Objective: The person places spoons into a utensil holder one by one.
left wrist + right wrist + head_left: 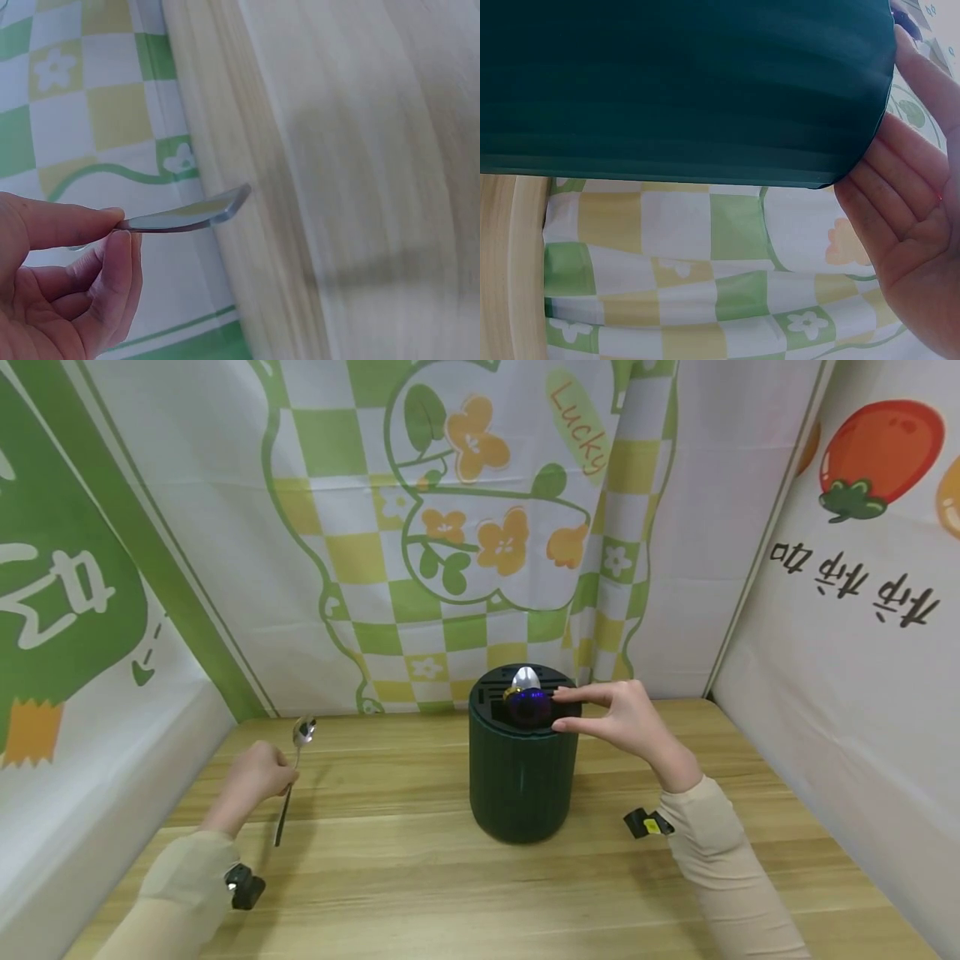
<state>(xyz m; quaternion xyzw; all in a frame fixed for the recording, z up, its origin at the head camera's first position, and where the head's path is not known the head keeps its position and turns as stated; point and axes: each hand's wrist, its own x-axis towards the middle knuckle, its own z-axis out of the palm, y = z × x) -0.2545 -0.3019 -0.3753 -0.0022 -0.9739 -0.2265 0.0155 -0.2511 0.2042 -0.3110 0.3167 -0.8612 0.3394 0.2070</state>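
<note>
In the head view my left hand (pixel 253 781) pinches a metal spoon (pixel 303 732) by its handle, bowl pointing up and away above the table. The flat handle end (pixel 184 216) juts past thumb and fingertip in the left wrist view. A dark green ribbed utensil holder (pixel 521 785) with a slotted black top stands upright at centre. From it show a silver spoon bowl (pixel 526 679), a shiny blue-purple rounded piece (pixel 529 703) and a gold edge. My right hand (pixel 626 718) is at the holder's right rim, thumb and fingers apart; the right wrist view shows fingers (pixel 892 195) against its edge.
The holder stands on a wood-grain table (pixel 375 877) towards its back edge. Behind it hangs a green and yellow checked cloth (pixel 408 647). White printed panels (pixel 847 693) close off both sides. A small black device is strapped at each wrist.
</note>
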